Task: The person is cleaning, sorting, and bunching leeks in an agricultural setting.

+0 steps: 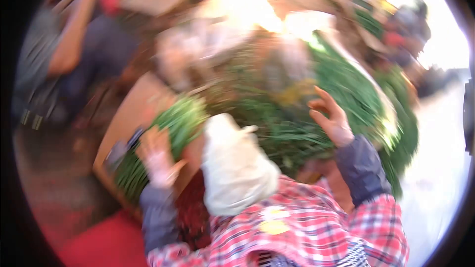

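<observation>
My left hand (157,158) lies spread over a bunch of long, thin green leaves, like chives (183,118), with its fingers apart. The bunch rests on a brown board (143,99). Higher up on the right, my right hand (332,118) hovers at the edge of a large heap of similar greens (341,84). Its fingers are apart and slightly curled, with nothing visible in them. Between my arms is a whitish cloth or bag (235,168). Motion blur hides whether my left palm presses on the leaves.
A person (69,64) with a bare forearm is at the upper left. Another blurred person (408,29) is at the upper right. Loose greens (277,133) are strewn in the middle. A red surface (104,242) lies at the lower left, and bright pale ground (435,168) at the right.
</observation>
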Demonstrator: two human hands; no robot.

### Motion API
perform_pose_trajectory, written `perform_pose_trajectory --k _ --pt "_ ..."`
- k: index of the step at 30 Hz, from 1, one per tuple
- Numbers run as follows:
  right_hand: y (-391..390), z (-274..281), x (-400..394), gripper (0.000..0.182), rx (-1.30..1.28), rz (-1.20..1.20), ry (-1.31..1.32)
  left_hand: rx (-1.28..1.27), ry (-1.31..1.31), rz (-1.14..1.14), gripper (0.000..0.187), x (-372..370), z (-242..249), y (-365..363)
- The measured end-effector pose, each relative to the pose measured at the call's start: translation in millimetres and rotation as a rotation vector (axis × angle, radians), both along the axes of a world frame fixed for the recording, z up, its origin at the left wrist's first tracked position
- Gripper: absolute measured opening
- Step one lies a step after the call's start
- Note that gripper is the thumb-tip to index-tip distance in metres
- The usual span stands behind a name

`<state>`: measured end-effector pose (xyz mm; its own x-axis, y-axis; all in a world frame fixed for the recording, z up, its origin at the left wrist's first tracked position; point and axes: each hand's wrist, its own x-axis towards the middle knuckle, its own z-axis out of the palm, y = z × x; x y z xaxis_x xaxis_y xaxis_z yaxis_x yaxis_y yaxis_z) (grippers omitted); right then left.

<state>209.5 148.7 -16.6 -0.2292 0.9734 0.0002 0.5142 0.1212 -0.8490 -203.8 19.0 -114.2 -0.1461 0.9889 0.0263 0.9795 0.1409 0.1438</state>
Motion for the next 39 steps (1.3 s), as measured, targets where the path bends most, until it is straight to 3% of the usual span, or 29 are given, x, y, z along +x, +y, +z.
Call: perform_pose_trajectory --k 3,5,6,9,11,12,14,15,16,18,20,22,24,25,26,27,28,29,31,32,34,35,39 --pt "-3.5 32.1 90.4 0.058 0.195 -0.23 -0.118 -0.053 0.073 0.078 0.105 -2.6 11.5 -14.9" --pt "-13.9 44.6 190.9 0.058 0.262 -0.456 -0.287 0.098 0.041 0.107 0.097 2.1 17.3 -17.0" --pt "-26.0 47.4 228.7 0.059 0.285 -0.557 -0.411 0.169 0.061 0.089 0.087 8.5 22.3 -13.9" --pt "-65.0 49.0 278.1 0.055 0.197 -0.563 -0.718 0.404 -0.103 -0.123 0.072 36.0 30.7 15.8" --pt "-75.5 38.2 277.6 0.036 0.13 -0.572 -0.563 0.401 -0.268 -0.203 0.064 62.5 54.3 37.1" --pt "-76.8 29.0 270.3 0.031 0.1 -0.559 -0.497 0.405 -0.304 -0.232 0.052 83.8 62.1 46.2" --pt "-73.1 14.9 251.0 0.025 0.033 -0.468 -0.481 0.116 -0.86 -0.164 0.027 138.3 85.3 67.2" --pt "-67.3 15.7 240.8 0.03 0.054 -0.385 -0.585 0.013 -0.853 -0.344 0.022 164.8 89.6 77.3" --pt "-59.0 9.3 239.2 0.035 0.08 -0.292 -0.687 -0.132 -0.99 -0.355 0.019 206.6 76.4 82.3" --pt "-46.4 9.9 233.4 0.043 0.071 -0.192 -0.861 -0.578 -1.029 -0.406 0.034 269.7 34.8 91.2" --pt "-40.0 10.0 223.8 0.051 0.039 -0.103 -0.949 -0.908 -0.859 -0.615 0.051 327.0 5.2 95.9" --pt "-38.1 12.9 211.9 0.058 -0.009 -0.044 -0.961 -1.097 -0.945 -0.583 0.05 375.3 -69.1 92.7" --pt "-34.6 6.4 207.5 0.072 -0.128 -0.011 -1.006 -1.07 -1.327 -0.451 0.054 414.8 -129.7 86.1" --pt "-34.6 -2.8 208.3 0.077 -0.133 0.008 -1.008 -1.043 -1.519 -0.382 0.057 429.4 -136.2 86.7" --pt "-32.6 -12.0 210.3 0.082 -0.139 0.028 -1.009 -1.047 -1.706 -0.17 0.055 441.7 -141.8 89.6" --pt "-28.0 -23.8 215.7 0.103 -0.114 0.059 -0.991 -1.039 -1.885 0.057 0.053 452.8 -135.8 95.3" --pt "-23.0 -33.5 219.9 0.11 -0.112 0.023 -0.992 -1.023 -2.047 0.294 0.051 462.6 -123.0 101.2" --pt "-19.3 -42.9 221.9 0.116 -0.114 -0.018 -0.987 -0.884 -2.207 0.459 0.04 471.2 -109.3 105.5" --pt "-10.8 -53.0 221.1 0.134 -0.262 -0.095 -1.0 -0.911 -2.405 0.567 0.036 487.8 -89.9 116.1" --pt "-11.1 -54.2 221.2 0.135 -0.267 -0.113 -0.983 -0.922 -2.5 0.622 0.034 491.8 -80.8 118.0" --pt "-8.5 -54.2 225.1 0.136 -0.27 -0.147 -0.958 -0.89 -2.363 0.503 0.042 492.2 -42.3 119.1" --pt "-10.4 -54.4 231.6 0.137 -0.261 -0.154 -0.818 -0.844 -2.353 0.444 0.041 494.5 -24.0 118.1" --pt "-5.7 -48.8 239.3 0.128 -0.24 -0.197 -0.744 -0.662 -2.206 0.259 0.039 507.8 1.0 131.6"
